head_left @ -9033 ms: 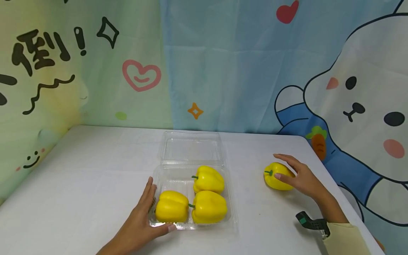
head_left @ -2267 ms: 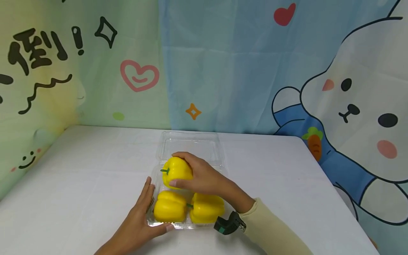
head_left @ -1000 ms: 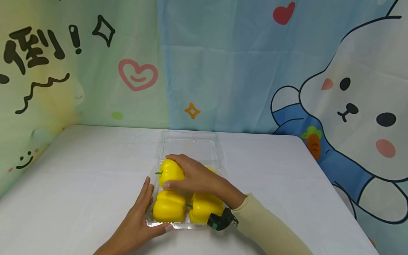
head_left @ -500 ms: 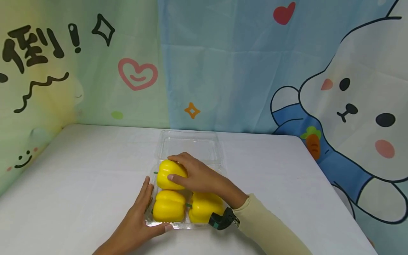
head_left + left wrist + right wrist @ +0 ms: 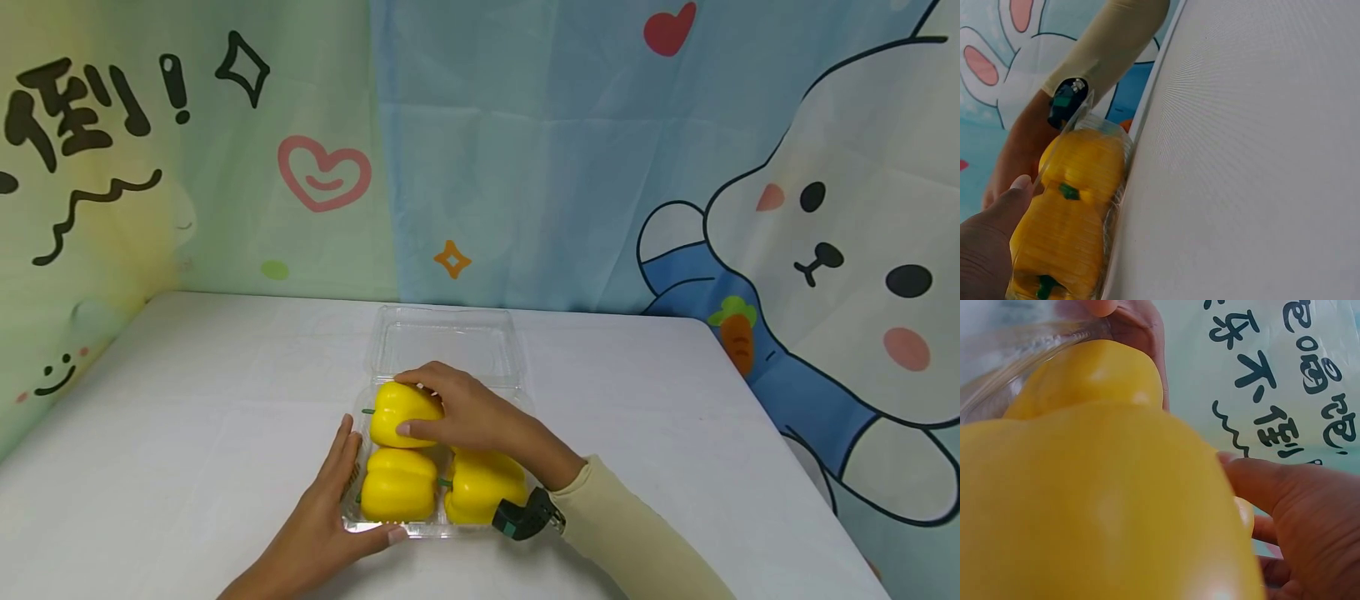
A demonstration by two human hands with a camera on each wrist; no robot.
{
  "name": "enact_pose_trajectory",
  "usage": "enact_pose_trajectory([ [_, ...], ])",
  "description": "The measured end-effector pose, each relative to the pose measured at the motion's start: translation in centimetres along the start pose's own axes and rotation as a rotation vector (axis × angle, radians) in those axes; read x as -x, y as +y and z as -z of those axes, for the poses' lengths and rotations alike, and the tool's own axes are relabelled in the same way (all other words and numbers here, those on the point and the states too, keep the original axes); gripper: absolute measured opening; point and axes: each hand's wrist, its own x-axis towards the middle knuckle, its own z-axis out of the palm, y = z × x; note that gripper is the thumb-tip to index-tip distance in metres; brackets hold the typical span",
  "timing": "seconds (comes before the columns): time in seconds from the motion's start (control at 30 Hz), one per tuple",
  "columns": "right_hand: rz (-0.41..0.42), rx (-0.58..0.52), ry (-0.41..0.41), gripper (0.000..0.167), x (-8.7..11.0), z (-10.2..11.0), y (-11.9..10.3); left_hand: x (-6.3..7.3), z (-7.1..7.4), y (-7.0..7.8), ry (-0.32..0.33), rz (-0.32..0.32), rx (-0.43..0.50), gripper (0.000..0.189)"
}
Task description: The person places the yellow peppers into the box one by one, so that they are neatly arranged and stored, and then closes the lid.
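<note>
A clear plastic clamshell box (image 5: 420, 531) stands with yellow bell peppers inside. My right hand (image 5: 480, 421) grips the rear-left bell pepper (image 5: 401, 412), thumb on its near side and fingers over its top. Its green stem points left. In front of it lie the front-left bell pepper (image 5: 397, 486) and the front-right bell pepper (image 5: 483, 489); the latter fills much of the right wrist view. The rear-right corner of the box is hidden behind my right hand. My left hand (image 5: 315, 525) rests against the box's near-left corner, fingers along its side, thumb (image 5: 1007, 209) at the front rim.
The box's transparent lid (image 5: 446, 342) lies folded back behind it. A white tabletop (image 5: 225, 400) spreads around, backed by a printed cloth (image 5: 510, 167) with cartoon figures. A dark device (image 5: 525, 514) is strapped to my right wrist.
From the table on the right, a bell pepper has come into the box's rear-left place in my right hand. Lately the right thumb has slid down its near side. The left hand has stayed put.
</note>
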Motion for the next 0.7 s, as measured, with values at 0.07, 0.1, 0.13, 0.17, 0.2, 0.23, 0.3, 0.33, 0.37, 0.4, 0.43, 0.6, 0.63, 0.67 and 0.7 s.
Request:
enact_pose_trajectory([
  [0.07,0.001,0.001,-0.002,0.06,0.0,0.06,-0.02,0.01,0.01,0.03,-0.003,0.003,0.005,0.12],
  [0.1,0.0,0.003,-0.004,0.06,0.0,0.09,-0.03,0.01,0.01,0.05,-0.004,0.004,0.007,0.12],
  [0.13,-0.002,0.003,-0.006,0.06,0.01,0.12,-0.08,0.01,0.01,0.07,-0.004,0.004,0.007,0.12],
  [0.17,-0.004,0.005,-0.01,0.06,0.01,0.15,-0.12,0.01,0.01,0.08,-0.004,0.004,0.008,0.121],
  [0.2,-0.007,0.01,-0.013,0.06,0.0,0.17,-0.16,0.01,0.0,0.09,-0.003,0.003,0.008,0.121],
  [0.23,-0.01,0.016,-0.016,0.061,0.0,0.19,-0.21,0.01,0.0,0.09,-0.004,0.004,0.008,0.12],
  [0.3,-0.016,0.031,-0.022,0.061,0.0,0.21,-0.28,0.0,-0.02,0.1,-0.004,0.004,0.009,0.12],
  [0.33,-0.018,0.039,-0.025,0.061,-0.01,0.21,-0.3,-0.01,-0.03,0.11,-0.004,0.004,0.008,0.12],
  [0.37,-0.02,0.048,-0.027,0.061,-0.02,0.21,-0.32,-0.01,-0.03,0.11,-0.005,0.005,0.008,0.12],
  [0.4,-0.025,0.055,-0.03,0.062,-0.03,0.2,-0.33,-0.01,-0.03,0.1,-0.005,0.005,0.007,0.12],
  [0.43,-0.03,0.054,-0.031,0.063,-0.03,0.19,-0.34,-0.02,-0.03,0.1,-0.006,0.004,0.007,0.12],
  [0.6,-0.058,0.022,-0.025,0.06,-0.04,0.08,-0.28,-0.03,0.0,0.11,-0.007,0.001,0.01,0.121],
  [0.63,-0.059,0.018,-0.021,0.059,-0.05,0.05,-0.25,-0.03,0.01,0.12,-0.007,-0.001,0.012,0.121],
  [0.67,-0.055,0.021,-0.019,0.057,-0.07,0.01,-0.22,-0.03,0.03,0.13,-0.007,-0.001,0.013,0.121],
  [0.7,-0.051,0.03,-0.016,0.057,-0.09,-0.04,-0.19,-0.01,0.04,0.13,-0.007,-0.003,0.012,0.121],
])
